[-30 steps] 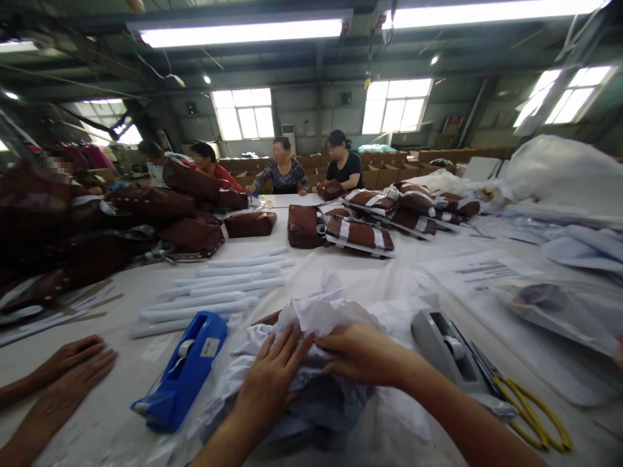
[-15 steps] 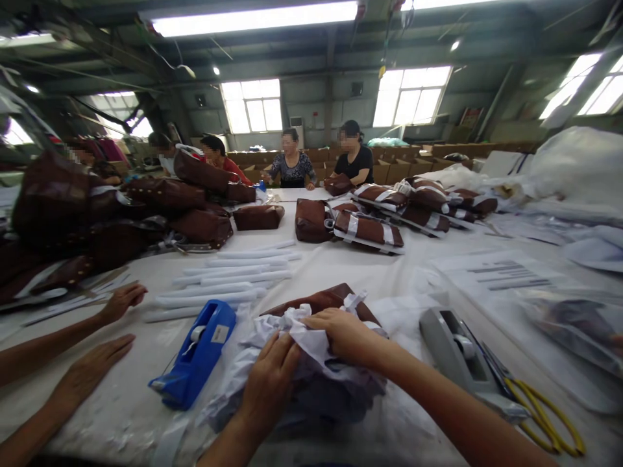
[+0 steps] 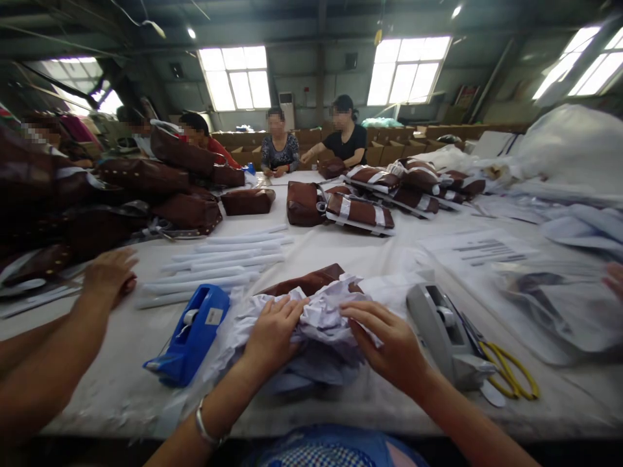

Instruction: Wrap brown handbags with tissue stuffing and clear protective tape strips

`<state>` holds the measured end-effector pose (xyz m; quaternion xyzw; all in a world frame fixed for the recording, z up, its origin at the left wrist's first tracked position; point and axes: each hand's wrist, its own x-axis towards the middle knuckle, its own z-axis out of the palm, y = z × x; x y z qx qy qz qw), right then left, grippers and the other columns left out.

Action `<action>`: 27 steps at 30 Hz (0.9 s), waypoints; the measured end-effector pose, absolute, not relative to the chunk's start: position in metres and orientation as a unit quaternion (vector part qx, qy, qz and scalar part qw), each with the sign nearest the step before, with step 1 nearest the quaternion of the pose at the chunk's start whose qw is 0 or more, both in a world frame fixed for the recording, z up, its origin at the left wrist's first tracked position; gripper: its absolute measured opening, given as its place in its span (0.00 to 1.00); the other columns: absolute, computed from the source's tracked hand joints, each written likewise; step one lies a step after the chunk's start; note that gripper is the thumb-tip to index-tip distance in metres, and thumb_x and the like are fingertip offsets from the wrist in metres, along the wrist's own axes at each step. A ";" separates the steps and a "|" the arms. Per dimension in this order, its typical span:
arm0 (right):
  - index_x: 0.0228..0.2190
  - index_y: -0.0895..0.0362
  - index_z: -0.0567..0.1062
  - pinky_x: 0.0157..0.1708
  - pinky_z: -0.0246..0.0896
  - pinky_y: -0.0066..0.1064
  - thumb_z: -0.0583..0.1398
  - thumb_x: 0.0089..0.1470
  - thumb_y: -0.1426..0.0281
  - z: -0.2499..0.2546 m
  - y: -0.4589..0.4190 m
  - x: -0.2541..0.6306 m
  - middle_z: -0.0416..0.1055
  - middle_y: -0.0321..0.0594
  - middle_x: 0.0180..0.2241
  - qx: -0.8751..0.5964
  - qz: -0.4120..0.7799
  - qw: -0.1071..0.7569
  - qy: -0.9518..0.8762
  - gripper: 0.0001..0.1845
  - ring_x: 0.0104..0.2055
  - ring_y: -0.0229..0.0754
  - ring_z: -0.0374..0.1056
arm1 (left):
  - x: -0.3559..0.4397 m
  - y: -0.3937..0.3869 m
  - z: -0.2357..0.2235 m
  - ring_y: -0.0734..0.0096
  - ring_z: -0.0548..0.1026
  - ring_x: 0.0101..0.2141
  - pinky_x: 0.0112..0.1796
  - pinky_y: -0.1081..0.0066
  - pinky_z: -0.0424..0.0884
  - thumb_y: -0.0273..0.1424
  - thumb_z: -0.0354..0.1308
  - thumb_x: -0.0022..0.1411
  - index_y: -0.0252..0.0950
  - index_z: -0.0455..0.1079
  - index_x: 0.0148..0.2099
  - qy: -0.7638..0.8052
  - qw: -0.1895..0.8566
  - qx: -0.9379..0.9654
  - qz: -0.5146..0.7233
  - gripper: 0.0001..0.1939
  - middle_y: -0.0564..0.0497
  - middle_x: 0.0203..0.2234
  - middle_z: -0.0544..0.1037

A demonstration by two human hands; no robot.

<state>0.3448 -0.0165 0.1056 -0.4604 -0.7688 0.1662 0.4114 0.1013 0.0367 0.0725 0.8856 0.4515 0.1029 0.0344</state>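
Observation:
Crumpled white tissue paper (image 3: pixel 335 311) lies bunched in front of me, covering most of a brown leather bag (image 3: pixel 309 282) whose far edge shows behind it. My left hand (image 3: pixel 275 327) rests on the left of the paper, fingers stretched out and pressed down. At the paper's right edge is my right hand (image 3: pixel 389 340), fingers bent and apart, touching the paper with their tips. A blue tape dispenser (image 3: pixel 192 334) stands left of the paper. To the right are a grey tape dispenser (image 3: pixel 445 337) and yellow-handled scissors (image 3: pixel 509 370).
Rolled white paper strips (image 3: pixel 219 263) lie behind the blue dispenser. A co-worker's hands (image 3: pixel 109 275) are at the left. Brown bags (image 3: pixel 170 178) are heaped at the far left, and wrapped bags (image 3: pixel 360 214) lie farther back. Plastic bags (image 3: pixel 549 298) lie right. Several people sit across the table.
My hands have moved apart, the right one shifting to the paper's right edge. The paper is now bunched lower over the bag. The co-worker's hands at left have come together.

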 end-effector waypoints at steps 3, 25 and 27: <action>0.35 0.55 0.78 0.29 0.71 0.34 0.53 0.65 0.56 0.074 -0.063 0.339 0.78 0.41 0.29 -0.527 0.426 0.356 -0.643 0.20 0.26 0.44 0.75 | 0.100 0.048 0.082 0.52 0.69 0.58 0.60 0.49 0.60 0.30 0.63 0.55 0.39 0.61 0.65 0.445 0.065 0.887 0.107 0.36 0.43 0.56 0.74; 0.66 0.49 0.54 0.68 0.45 0.44 0.56 0.63 0.53 0.025 -0.049 0.267 0.56 0.41 0.67 -0.391 0.502 0.636 -0.437 0.36 0.68 0.45 0.52 | 0.124 -0.008 0.079 0.51 0.61 0.64 0.59 0.51 0.65 0.27 0.60 0.57 0.39 0.55 0.66 0.444 0.016 0.878 0.177 0.36 0.42 0.62 0.65; 0.66 0.48 0.56 0.67 0.48 0.46 0.50 0.66 0.53 0.029 -0.056 0.267 0.57 0.40 0.66 -0.378 0.510 0.642 -0.430 0.30 0.69 0.45 0.52 | 0.129 -0.013 0.081 0.48 0.58 0.65 0.59 0.50 0.65 0.32 0.63 0.56 0.39 0.53 0.67 0.445 0.007 0.877 0.181 0.39 0.40 0.64 0.63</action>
